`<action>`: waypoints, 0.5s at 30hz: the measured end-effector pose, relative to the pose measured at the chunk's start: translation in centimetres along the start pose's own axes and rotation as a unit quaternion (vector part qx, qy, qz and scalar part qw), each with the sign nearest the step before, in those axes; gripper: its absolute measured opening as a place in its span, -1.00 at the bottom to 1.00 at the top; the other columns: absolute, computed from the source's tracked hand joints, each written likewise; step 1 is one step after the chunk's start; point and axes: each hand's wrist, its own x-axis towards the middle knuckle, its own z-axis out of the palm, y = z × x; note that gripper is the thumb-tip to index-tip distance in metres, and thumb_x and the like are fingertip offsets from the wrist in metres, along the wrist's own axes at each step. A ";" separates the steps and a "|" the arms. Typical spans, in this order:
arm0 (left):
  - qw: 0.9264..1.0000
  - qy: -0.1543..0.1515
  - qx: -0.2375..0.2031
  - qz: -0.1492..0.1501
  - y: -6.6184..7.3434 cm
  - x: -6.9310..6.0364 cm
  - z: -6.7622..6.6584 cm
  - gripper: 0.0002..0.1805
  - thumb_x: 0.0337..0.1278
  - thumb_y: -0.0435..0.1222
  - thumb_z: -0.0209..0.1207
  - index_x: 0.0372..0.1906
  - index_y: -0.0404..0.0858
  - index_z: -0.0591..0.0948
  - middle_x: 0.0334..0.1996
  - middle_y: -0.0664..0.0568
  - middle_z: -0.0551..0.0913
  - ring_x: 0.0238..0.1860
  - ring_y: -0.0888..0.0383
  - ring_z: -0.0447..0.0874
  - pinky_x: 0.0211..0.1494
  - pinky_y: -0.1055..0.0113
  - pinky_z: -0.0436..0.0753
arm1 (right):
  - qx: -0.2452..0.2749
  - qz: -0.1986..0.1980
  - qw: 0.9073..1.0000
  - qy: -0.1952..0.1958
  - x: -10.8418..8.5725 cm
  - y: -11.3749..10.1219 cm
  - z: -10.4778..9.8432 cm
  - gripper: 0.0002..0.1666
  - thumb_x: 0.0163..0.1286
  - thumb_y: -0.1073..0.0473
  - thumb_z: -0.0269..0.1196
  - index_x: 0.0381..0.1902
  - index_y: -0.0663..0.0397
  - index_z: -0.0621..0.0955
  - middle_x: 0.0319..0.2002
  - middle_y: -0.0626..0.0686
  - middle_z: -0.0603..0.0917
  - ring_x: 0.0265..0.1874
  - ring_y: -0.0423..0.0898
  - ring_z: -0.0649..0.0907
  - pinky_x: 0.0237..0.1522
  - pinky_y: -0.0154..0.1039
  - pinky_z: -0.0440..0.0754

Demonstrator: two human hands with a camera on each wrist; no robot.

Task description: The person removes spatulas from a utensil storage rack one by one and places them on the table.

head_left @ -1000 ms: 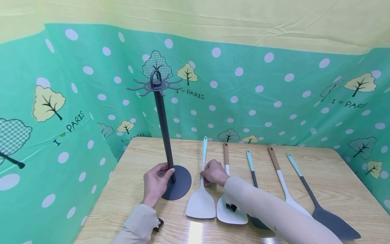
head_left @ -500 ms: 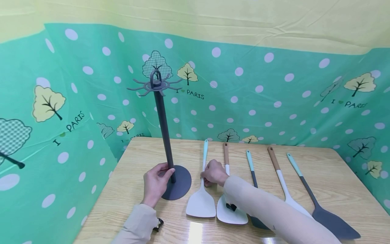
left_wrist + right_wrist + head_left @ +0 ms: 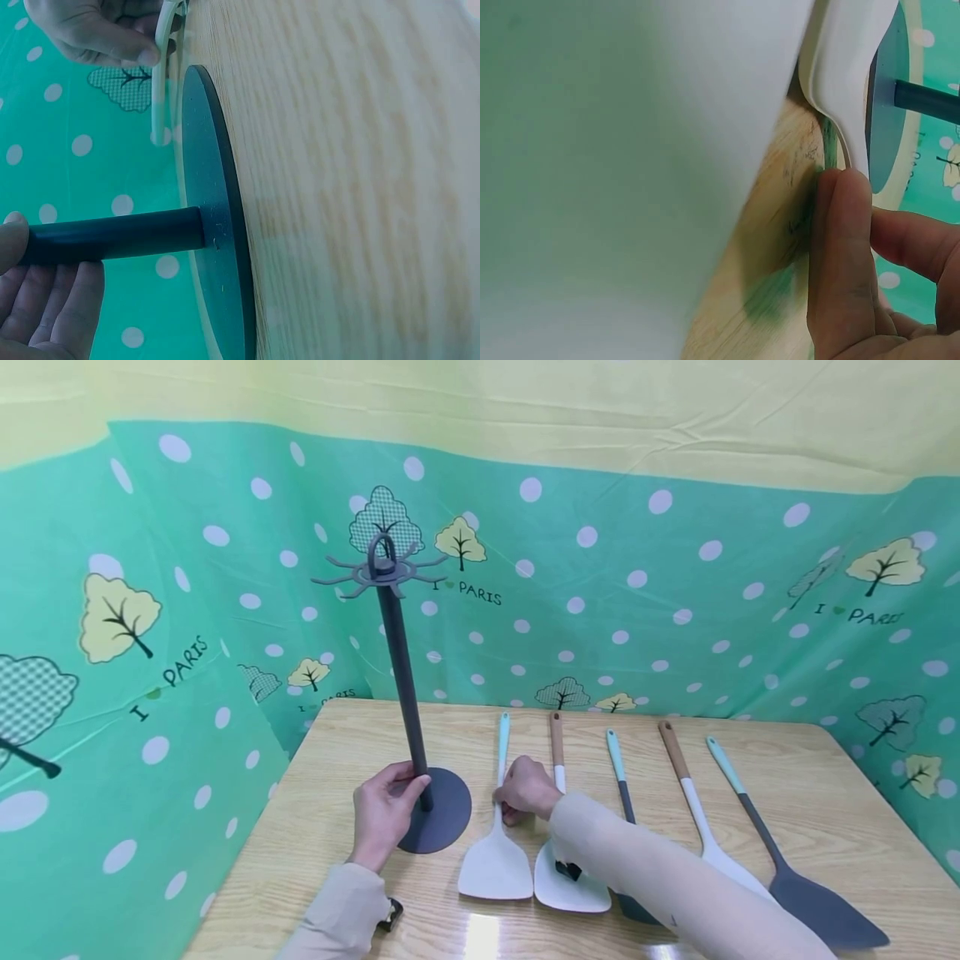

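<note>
A dark grey utensil stand (image 3: 402, 685), with a round base (image 3: 204, 172) and a ring of hooks on top, stands upright at the table's left. Around the lower pole curl the thumb and fingers of my left hand (image 3: 386, 810). My right hand (image 3: 527, 789) pinches the handle of a white spatula (image 3: 495, 864) with a light blue grip end, just right of the base. In the right wrist view, thumb and fingers (image 3: 844, 262) meet at the neck of that white spatula (image 3: 851, 52). The left wrist view shows its handle (image 3: 158, 97) beyond the base.
Right of it lie a white spatula with a brown grip (image 3: 557, 739), a dark one with a blue grip (image 3: 615, 756), another brown-gripped white one (image 3: 693, 806), and a dark turner (image 3: 817, 906). My right forearm partly covers several. A patterned cloth (image 3: 637, 610) hangs behind the table (image 3: 300, 835).
The grip end of the spatula in my right hand has dropped toward the table. My left hand and the stand have stayed in place.
</note>
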 end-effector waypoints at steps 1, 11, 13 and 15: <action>1.000 0.000 0.002 0.001 0.0 0.0 0.0 -0.81 0.00 -0.36 0.38 -0.21 -0.22 0.72 -0.32 -0.01 0.74 -0.29 0.11 0.74 -0.19 0.28 0.70 | 0.001 0.001 1.000 0.000 0.0 0.0 0.0 -0.83 0.19 0.34 0.31 -0.55 0.29 0.58 -0.66 0.16 0.65 -0.71 -0.06 0.69 -0.58 -0.23 0.68; 1.000 0.000 0.005 -0.001 0.1 0.0 0.0 -0.81 0.01 -0.34 0.38 -0.21 -0.21 0.72 -0.32 0.00 0.74 -0.29 0.12 0.74 -0.18 0.29 0.70 | -0.006 0.009 1.000 -0.007 0.0 0.0 0.0 -0.83 0.17 0.34 0.33 -0.56 0.29 0.58 -0.66 0.17 0.66 -0.71 -0.04 0.69 -0.60 -0.25 0.67; 1.000 0.001 0.005 0.000 0.1 0.0 0.0 -0.81 0.01 -0.34 0.38 -0.21 -0.21 0.72 -0.32 0.01 0.74 -0.29 0.12 0.74 -0.18 0.29 0.70 | -0.009 0.010 1.000 -0.008 0.0 0.1 0.1 -0.83 0.16 0.34 0.33 -0.56 0.29 0.58 -0.67 0.16 0.66 -0.72 -0.05 0.68 -0.62 -0.25 0.67; 1.000 0.001 0.006 0.002 0.0 0.0 0.0 -0.81 0.01 -0.34 0.39 -0.21 -0.21 0.72 -0.32 0.01 0.74 -0.29 0.13 0.74 -0.19 0.30 0.70 | -0.011 0.008 1.000 -0.008 0.1 0.1 0.2 -0.82 0.16 0.34 0.33 -0.56 0.29 0.56 -0.68 0.16 0.65 -0.74 -0.06 0.68 -0.63 -0.26 0.66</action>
